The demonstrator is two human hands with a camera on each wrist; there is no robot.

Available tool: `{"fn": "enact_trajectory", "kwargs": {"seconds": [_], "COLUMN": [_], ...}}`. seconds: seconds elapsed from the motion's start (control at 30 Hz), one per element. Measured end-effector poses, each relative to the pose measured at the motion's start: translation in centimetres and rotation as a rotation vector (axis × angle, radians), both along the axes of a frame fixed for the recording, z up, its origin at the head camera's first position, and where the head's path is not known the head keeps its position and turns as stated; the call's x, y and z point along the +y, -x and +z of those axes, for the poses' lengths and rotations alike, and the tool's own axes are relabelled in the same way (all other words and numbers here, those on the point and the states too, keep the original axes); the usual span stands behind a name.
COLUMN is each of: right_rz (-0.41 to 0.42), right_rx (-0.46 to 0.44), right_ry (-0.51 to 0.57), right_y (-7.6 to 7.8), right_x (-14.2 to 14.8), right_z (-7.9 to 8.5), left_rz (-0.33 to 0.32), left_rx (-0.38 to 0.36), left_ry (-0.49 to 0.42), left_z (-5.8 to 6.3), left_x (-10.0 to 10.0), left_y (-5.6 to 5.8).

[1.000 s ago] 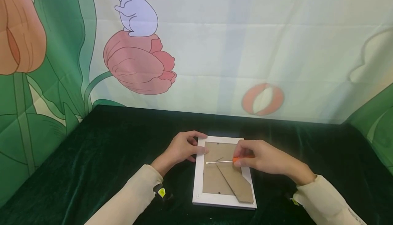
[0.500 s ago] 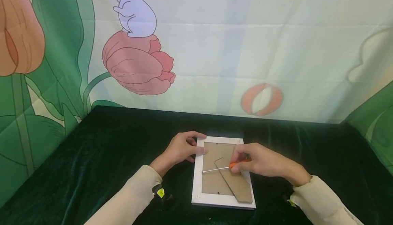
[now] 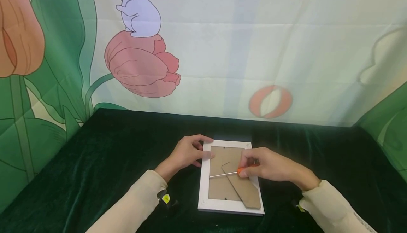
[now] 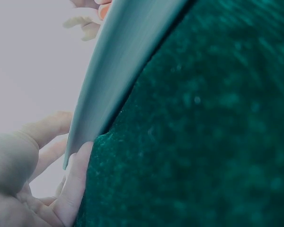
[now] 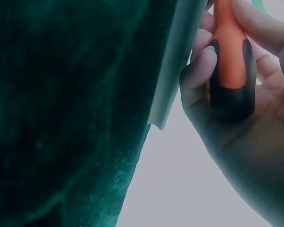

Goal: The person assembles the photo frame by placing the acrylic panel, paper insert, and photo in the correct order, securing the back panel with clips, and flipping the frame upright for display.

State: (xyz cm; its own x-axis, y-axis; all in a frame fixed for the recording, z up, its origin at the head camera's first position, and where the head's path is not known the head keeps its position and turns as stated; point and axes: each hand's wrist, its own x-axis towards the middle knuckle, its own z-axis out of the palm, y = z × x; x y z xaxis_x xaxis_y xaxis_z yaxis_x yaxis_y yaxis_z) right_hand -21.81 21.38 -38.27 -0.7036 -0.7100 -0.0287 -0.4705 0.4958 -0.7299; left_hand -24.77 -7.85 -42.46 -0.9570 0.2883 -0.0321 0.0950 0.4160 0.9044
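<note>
A white picture frame point(image 3: 204, 188) lies face down on the dark green cloth, its brown backing board point(image 3: 219, 187) upward. A stand leg point(image 3: 243, 187) slants across the board toward the lower right. My left hand point(image 3: 187, 151) holds the frame's upper left side, thumb over the border and fingers along the outer edge point(image 4: 118, 71). My right hand point(image 3: 270, 164) grips a screwdriver by its orange and black handle point(image 5: 232, 56). The thin metal shaft point(image 3: 224, 174) points left across the backing, with its tip right at the border's inner left edge.
Small dark tabs point(image 3: 226, 198) show at the backing's top and bottom edges. Green velvet cloth point(image 3: 127, 148) covers the table. Behind it hangs a curtain point(image 3: 210, 59) printed with tulips and a white animal.
The right hand has brought the screwdriver slightly toward me and left, its tip going from over the backing to the border's inner left edge. The left hand keeps its hold.
</note>
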Motion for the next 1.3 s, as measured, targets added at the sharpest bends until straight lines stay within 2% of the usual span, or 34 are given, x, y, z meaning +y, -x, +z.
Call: {"fn": "enact_trajectory", "kwargs": {"seconds": [0.4, 0.93, 1.3], "right_rz": [0.001, 0.002, 0.022], "right_rx": [0.016, -0.011, -0.012], "right_ry": [-0.016, -0.014, -0.018], "right_y": [0.12, 0.5, 0.15], "right_x": [-0.03, 0.14, -0.05], "right_z": [-0.21, -0.63, -0.29], "left_rz": [0.004, -0.009, -0.008], "left_rx": [-0.004, 0.012, 0.01], "left_ry": [0.005, -0.001, 0.001], "left_z": [0.07, 0.07, 0.14], "left_x": [0.07, -0.03, -0.02], "left_y": [0.12, 0.06, -0.04]}}
